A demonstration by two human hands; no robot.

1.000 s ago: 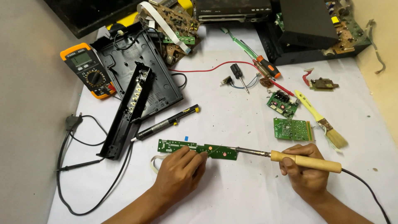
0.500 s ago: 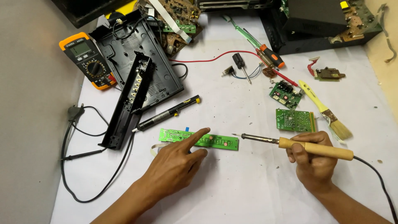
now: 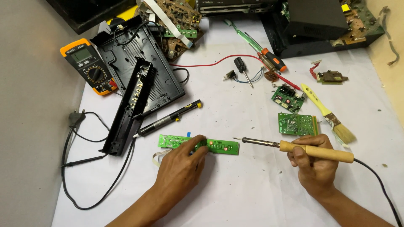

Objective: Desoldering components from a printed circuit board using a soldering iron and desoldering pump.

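Left to right: one multimeter (image 3: 89, 66), your left hand (image 3: 182, 167) with forefinger extended, pressing one long green board (image 3: 198, 144), probably two smaller boards (image 3: 297, 124) beyond, your right hand (image 3: 314, 163) clenched around one soldering iron (image 3: 294, 148), all on white sheeting (image 3: 235, 197).

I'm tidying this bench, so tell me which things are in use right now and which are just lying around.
In use:
left hand pressing the long green circuit board
right hand holding the soldering iron by its wooden handle

Lying about:
multimeter
black plastic case
solder sucker
paintbrush
two small green boards
orange-handled screwdriver
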